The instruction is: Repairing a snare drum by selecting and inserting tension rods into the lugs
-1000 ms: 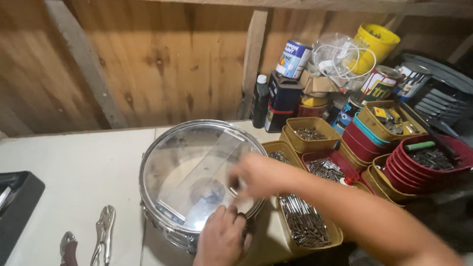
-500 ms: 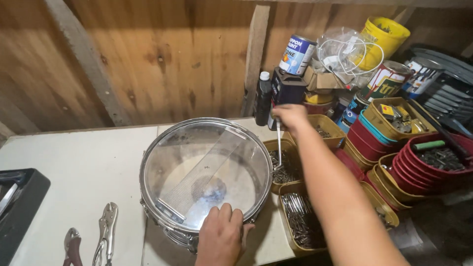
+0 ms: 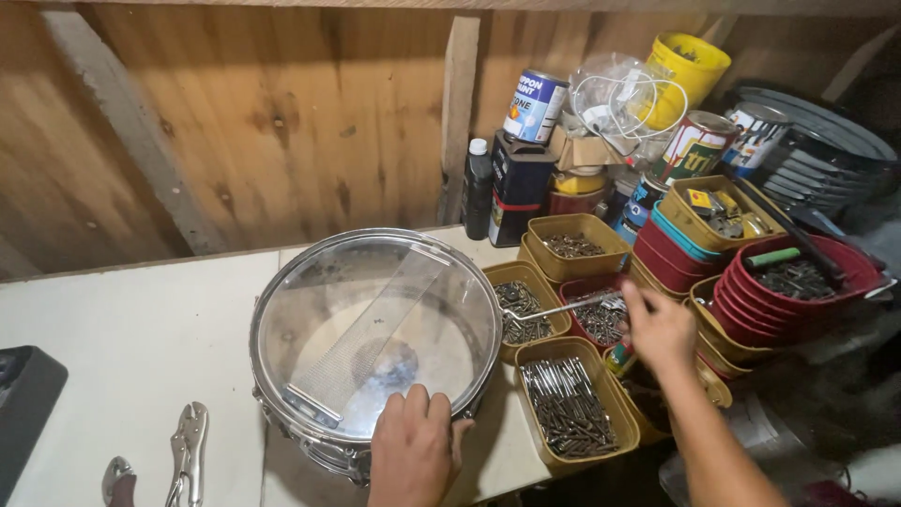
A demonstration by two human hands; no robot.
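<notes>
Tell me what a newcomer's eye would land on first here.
The snare drum with its clear, shiny skin lies flat in the middle of the white table, the left hand resting on its near rim. To its right, the right hand holds a long metal rod over a crowd of yellow and red tubs filled with metal hardware.

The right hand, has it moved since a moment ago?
Yes. The right hand has come back down from the far tins toward the near tubs beside the drum, holding a metal rod.
</notes>
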